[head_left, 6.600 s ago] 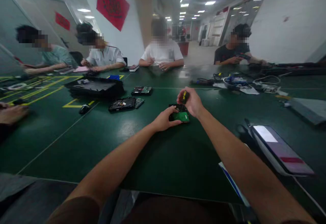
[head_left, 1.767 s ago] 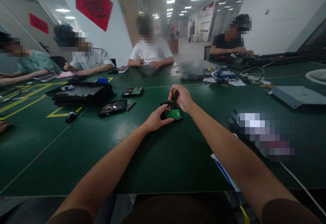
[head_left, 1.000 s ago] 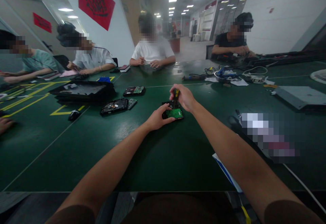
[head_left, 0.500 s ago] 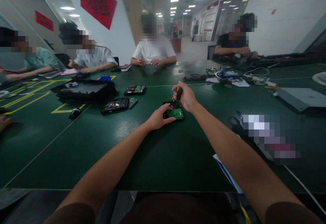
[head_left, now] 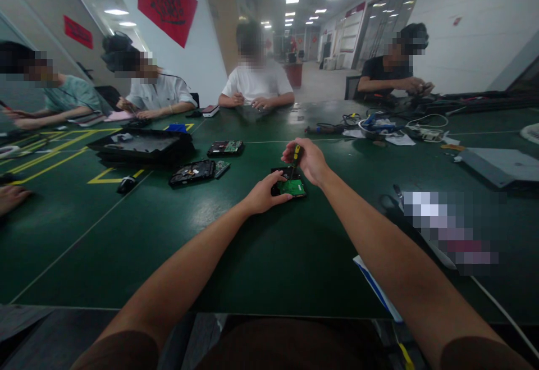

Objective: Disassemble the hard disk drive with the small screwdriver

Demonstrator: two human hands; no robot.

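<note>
A hard drive (head_left: pixel 298 188) with a green circuit board facing up lies on the table in front of me. My left hand (head_left: pixel 264 192) grips its left side, thumb at the near edge and fingers over the far part. A screwdriver (head_left: pixel 297 153) with a black and yellow handle is in my right hand (head_left: pixel 312 162). Its shaft points down, and the tip is at the drive's board; whether it sits in a screw is too small to tell. Some of my right fingers are curled behind the handle.
Two more hard drives, one nearer (head_left: pixel 192 172) and one farther (head_left: pixel 225 147), lie to the left by a black tray (head_left: pixel 141 148). A black mouse (head_left: pixel 126 184) is nearby. Right are a cable pile (head_left: pixel 377 126) and grey metal case (head_left: pixel 501 165). Several people sit around the table.
The screwdriver handle has turned slightly in my right hand, showing more yellow, and the right fingers have loosened a little. My left hand and the drive stay in place.
</note>
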